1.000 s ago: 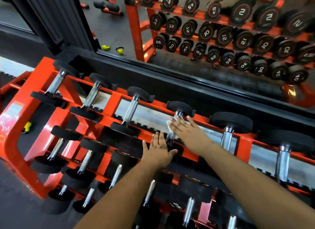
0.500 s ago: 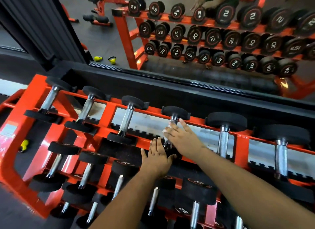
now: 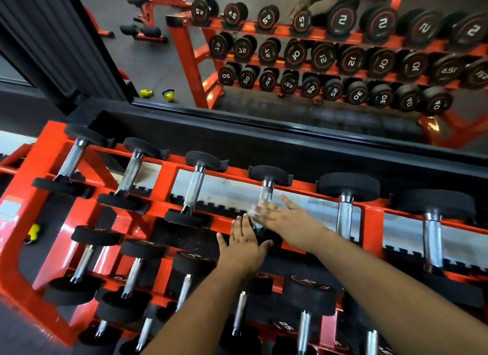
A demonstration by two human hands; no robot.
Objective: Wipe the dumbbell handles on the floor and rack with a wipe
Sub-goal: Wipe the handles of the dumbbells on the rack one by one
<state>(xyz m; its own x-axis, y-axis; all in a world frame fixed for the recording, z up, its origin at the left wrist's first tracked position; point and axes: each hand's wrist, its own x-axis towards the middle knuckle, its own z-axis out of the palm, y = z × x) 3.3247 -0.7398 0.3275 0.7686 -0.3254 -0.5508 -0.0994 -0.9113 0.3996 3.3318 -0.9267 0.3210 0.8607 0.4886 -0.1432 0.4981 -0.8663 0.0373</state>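
Orange metal makes up the big rack (image 3: 21,222), and it shows lower and closer in the head view than it did half a second ago, so more of the mirror (image 3: 290,64) above it is in sight. The right hand (image 3: 287,220) has slid down the shiny handle (image 3: 266,193) of the fourth dumbbell on the top row. Before, its fingers lay higher up, near the far black end (image 3: 268,173); now more bare handle shows above them. The left hand (image 3: 245,245) sits in almost the same spot as before.

The right arm reaches forward from the lower right. The right hand lies palm down across the handle, and its fingers point left. They look blurry. A bit of white wipe (image 3: 254,209) peeks out under the fingertips, pressed against the handle. I cannot tell how much the fingers curl around it.

The left arm comes up from the bottom middle. The left hand rests flat, with fingers straight and thumb out to the right, on the near black end (image 3: 269,238) of the same dumbbell. It holds nothing.

Other dumbbells fill the lower rows of the rack.
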